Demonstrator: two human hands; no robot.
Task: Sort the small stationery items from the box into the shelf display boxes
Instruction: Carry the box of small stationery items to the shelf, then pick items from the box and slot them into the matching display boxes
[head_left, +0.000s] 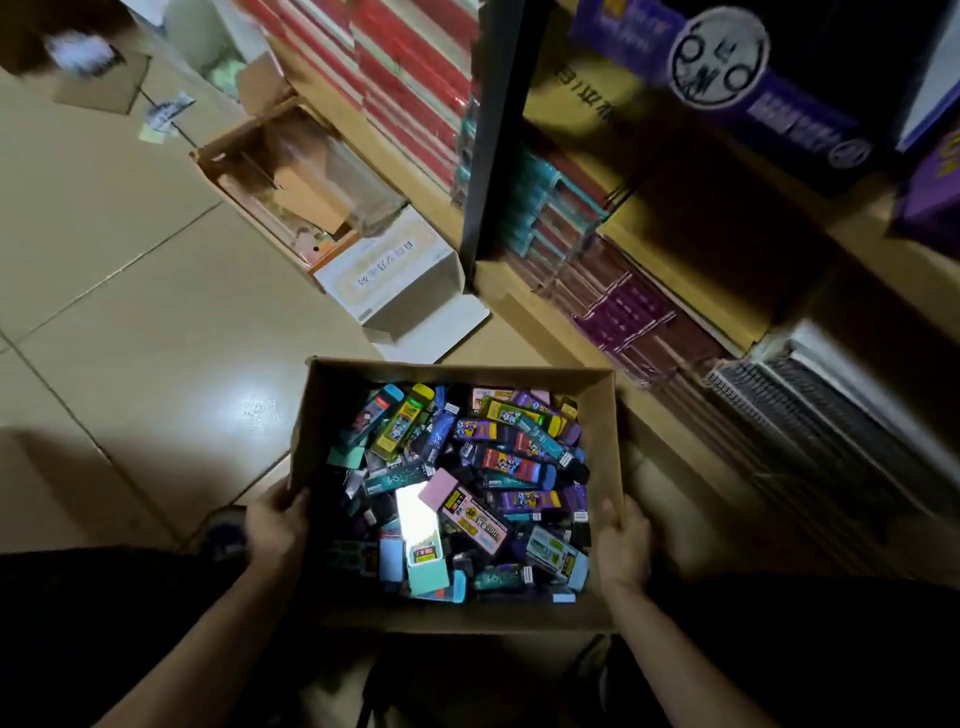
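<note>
Both hands are on the open brown cardboard box (318, 415): left hand (275, 522) curled round its nine o'clock wall, right hand (623, 543) gripping the three o'clock wall. Inside lies a heap of small colourful stationery packs (467, 467); purple shelf display boxes (626, 312) sit at one o'clock.

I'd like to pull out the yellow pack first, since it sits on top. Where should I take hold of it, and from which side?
Probably from above: the yellow pack lies uppermost, face up, in the far-left corner of the cardboard box. Pinch its two long edges at mid-length; its ends look crowded by neighbouring packs.
</note>
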